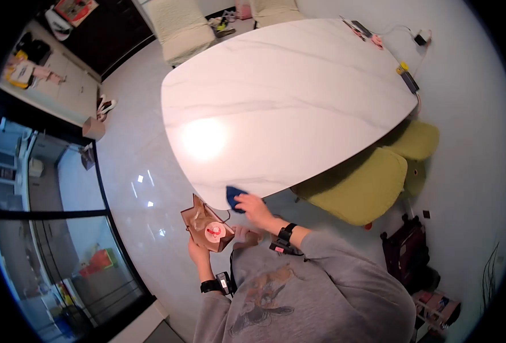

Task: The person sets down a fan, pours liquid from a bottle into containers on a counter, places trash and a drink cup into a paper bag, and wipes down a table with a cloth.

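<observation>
My left hand (197, 252) grips the lower left side of a brown paper bag (225, 242), which hangs with its mouth up just off the table's near corner. Inside the bag lie a round white item with a red mark (214, 231) and some crumpled brownish material. My right hand (255, 210) presses a dark blue cloth (235, 198) onto the near edge of the white marble-patterned table (287, 120). Its fingers are bent over the cloth, and part of the cloth is hidden beneath them.
Green chairs (356, 186) stand along the table's right side, and cream chairs (181, 28) at the far end. Scissors (377, 41) and a power strip (408, 81) lie near the far right edge. A dark red suitcase (406, 248) stands on the floor.
</observation>
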Tool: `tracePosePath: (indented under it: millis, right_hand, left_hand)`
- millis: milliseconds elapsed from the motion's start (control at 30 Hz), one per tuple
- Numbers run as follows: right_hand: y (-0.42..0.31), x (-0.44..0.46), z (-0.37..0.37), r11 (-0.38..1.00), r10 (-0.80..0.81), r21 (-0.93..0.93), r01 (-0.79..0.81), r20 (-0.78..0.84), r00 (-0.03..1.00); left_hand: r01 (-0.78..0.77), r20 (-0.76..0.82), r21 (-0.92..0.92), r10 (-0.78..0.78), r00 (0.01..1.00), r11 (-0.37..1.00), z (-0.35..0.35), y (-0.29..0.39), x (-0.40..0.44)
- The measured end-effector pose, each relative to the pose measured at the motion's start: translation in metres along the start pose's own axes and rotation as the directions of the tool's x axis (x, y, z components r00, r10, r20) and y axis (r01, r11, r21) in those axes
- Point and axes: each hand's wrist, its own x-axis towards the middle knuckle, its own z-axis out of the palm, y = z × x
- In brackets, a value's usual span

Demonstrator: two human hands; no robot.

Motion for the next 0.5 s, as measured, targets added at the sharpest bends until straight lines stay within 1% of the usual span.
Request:
tracePosePath:
  millis: [33, 67, 133, 167, 200, 233, 267, 300, 333, 367, 400, 467, 500]
  right_hand:
    - [-0.010, 0.004, 0.009, 0.991, -0.017, 0.136, 0.008, 0.067, 0.998]
    - [-0.023, 0.010, 0.010, 0.989, -0.046, 0.145, 0.033, 0.085, 0.995]
    - [-0.047, 0.026, 0.016, 0.955, 0.023, 0.293, -0.046, 0.082, 0.996]
    - [-0.054, 0.033, 0.020, 0.951, -0.025, 0.308, -0.013, 0.119, 0.993]
    - [-0.055, 0.038, 0.020, 0.933, 0.013, 0.356, -0.050, 0.104, 0.994]
    - [-0.059, 0.046, 0.025, 0.912, 0.050, 0.402, -0.086, 0.100, 0.994]
    - [-0.065, 0.055, 0.033, 0.922, 0.016, 0.383, -0.061, 0.119, 0.993]
    - [-0.067, 0.063, 0.042, 0.931, -0.020, 0.364, -0.031, 0.137, 0.990]
    - [-0.021, 0.092, 0.054, 0.931, -0.040, 0.365, -0.027, 0.176, 0.983]
    - [-0.017, 0.102, 0.061, 0.933, -0.053, 0.358, -0.029, 0.217, 0.975]
    - [-0.016, 0.107, 0.074, 0.930, -0.071, 0.367, -0.020, 0.233, 0.970]
    - [-0.018, 0.113, 0.096, 0.928, -0.085, 0.372, -0.022, 0.269, 0.959]
    - [-0.025, 0.115, 0.106, 0.928, -0.111, 0.372, -0.004, 0.285, 0.952]
  left_hand:
    - [0.042, 0.010, 0.000, -0.042, 0.999, 0.999, -0.008, -0.002, -0.005]
    - [0.088, 0.015, 0.000, -0.088, 0.996, 0.996, -0.018, -0.006, -0.009]
    - [0.161, -0.033, -0.016, -0.161, 0.986, 0.987, -0.031, -0.013, -0.014]
    - [0.215, -0.049, -0.028, -0.216, 0.975, 0.976, -0.037, -0.020, -0.019]
    - [0.262, -0.096, -0.046, -0.265, 0.959, 0.964, -0.036, -0.031, -0.024]
    - [0.240, -0.145, -0.090, -0.251, 0.957, 0.967, -0.036, -0.047, -0.025]
    - [0.218, -0.199, -0.131, -0.241, 0.950, 0.967, -0.040, -0.068, -0.028]
    - [0.269, -0.248, -0.158, -0.302, 0.921, 0.950, -0.049, -0.076, -0.031]
    - [0.298, -0.254, -0.193, -0.341, 0.905, 0.935, -0.016, -0.066, -0.004]
    - [0.327, -0.251, -0.232, -0.381, 0.890, 0.916, -0.017, -0.067, -0.005]
    - [0.362, -0.294, -0.266, -0.432, 0.853, 0.894, -0.010, -0.087, -0.005]
    - [0.393, -0.309, -0.174, -0.429, 0.849, 0.903, 0.003, -0.127, -0.010]
    - [0.417, -0.338, -0.203, -0.464, 0.819, 0.886, 0.005, -0.141, -0.013]
